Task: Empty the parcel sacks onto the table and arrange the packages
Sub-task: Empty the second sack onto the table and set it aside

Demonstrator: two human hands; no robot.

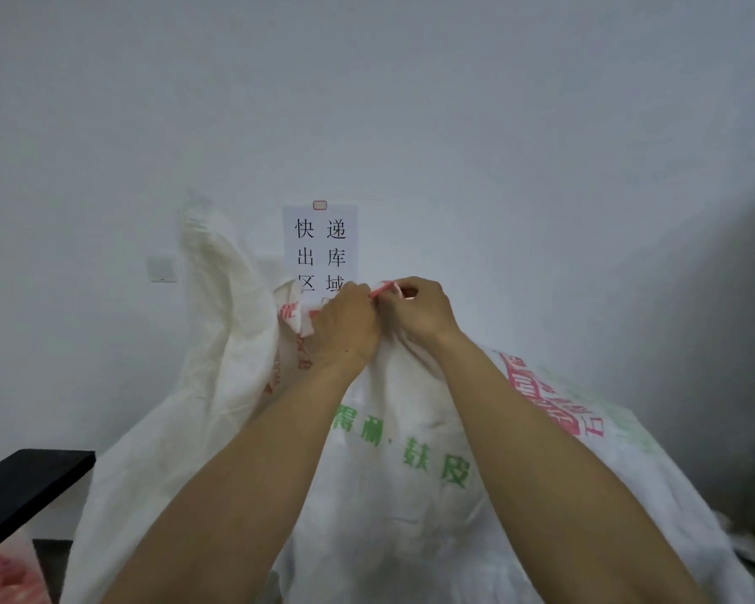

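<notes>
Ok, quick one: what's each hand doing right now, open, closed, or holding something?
Left hand: closed, grip around the gathered neck of the sack.
Right hand: closed, pinching the pink tie at that neck.

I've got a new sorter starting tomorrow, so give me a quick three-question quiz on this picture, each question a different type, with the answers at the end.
1. True or false: the left hand and the right hand are both up at the gathered neck of the front sack.
2. Multiple choice: the tie that the right hand pinches is A) green, B) pink, C) black.
3. Fill in: the paper sign is fixed to the ___ behind the sacks.
Key: 1 true; 2 B; 3 wall.
</notes>
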